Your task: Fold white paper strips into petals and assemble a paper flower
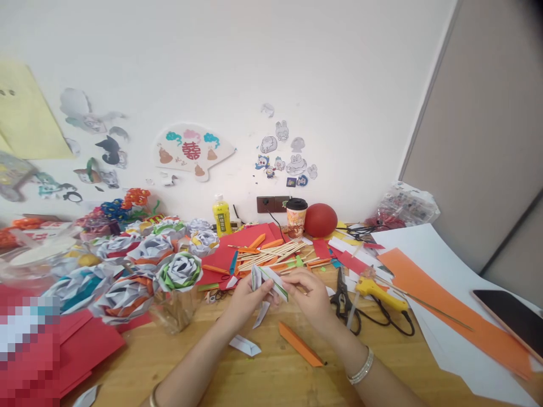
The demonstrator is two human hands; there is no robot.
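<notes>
Between my two hands is a folded white-and-green paper piece, held up over the middle of the table. My left hand grips its left part, the thumb pressed on the folds. At its right end, the fingers of my right hand pinch the paper's edge. Below my hands lie a folded white paper strip and a folded orange paper strip. Black-handled scissors rest beside my right hand, and a yellow hot glue gun lies further right.
Folded paper flowers crowd the left side, some in a clear cup. Behind my hands are wooden sticks, a yellow-labelled bottle, a lidded paper cup and a red balloon. A phone lies on white paper at right.
</notes>
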